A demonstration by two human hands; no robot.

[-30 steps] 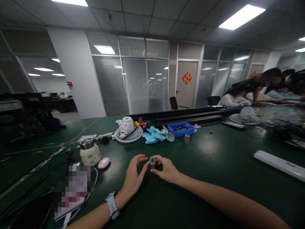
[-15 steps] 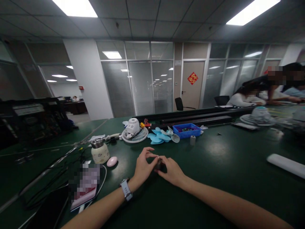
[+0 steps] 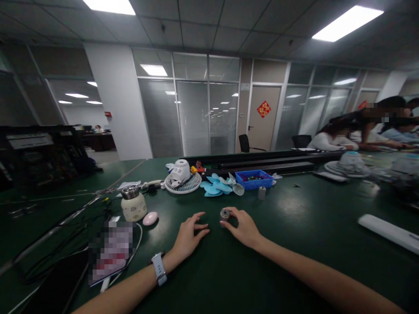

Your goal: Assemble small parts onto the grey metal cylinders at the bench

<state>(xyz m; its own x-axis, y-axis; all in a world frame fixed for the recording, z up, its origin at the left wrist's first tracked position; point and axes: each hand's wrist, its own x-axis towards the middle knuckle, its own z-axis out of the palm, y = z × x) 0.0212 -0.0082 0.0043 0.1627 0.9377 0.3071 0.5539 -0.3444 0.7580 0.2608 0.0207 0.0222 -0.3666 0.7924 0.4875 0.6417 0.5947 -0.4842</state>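
Note:
My right hand (image 3: 244,226) pinches a small grey metal cylinder (image 3: 224,214) between thumb and fingers, its round end with a dark centre facing up. It looks like a small motor part. Left of it, my left hand (image 3: 190,233) hovers over the green table (image 3: 209,274) with fingers apart and nothing in them. A second grey cylinder (image 3: 262,193) stands farther back, by the blue tray (image 3: 255,185) of small parts. Light-blue fan blades (image 3: 216,186) lie left of that tray.
White fan housing (image 3: 181,171) sits on a round grille at the back. On the left are a cream bottle (image 3: 133,207), a pink mouse-shaped object (image 3: 150,218), a phone-like device (image 3: 113,253) and cables. A white bar (image 3: 389,233) lies right. People lean over the table at far right.
My left hand has let go of the metal cylinder and moved left, its fingers opening. My right hand keeps the cylinder, now a little to the right and more visible.

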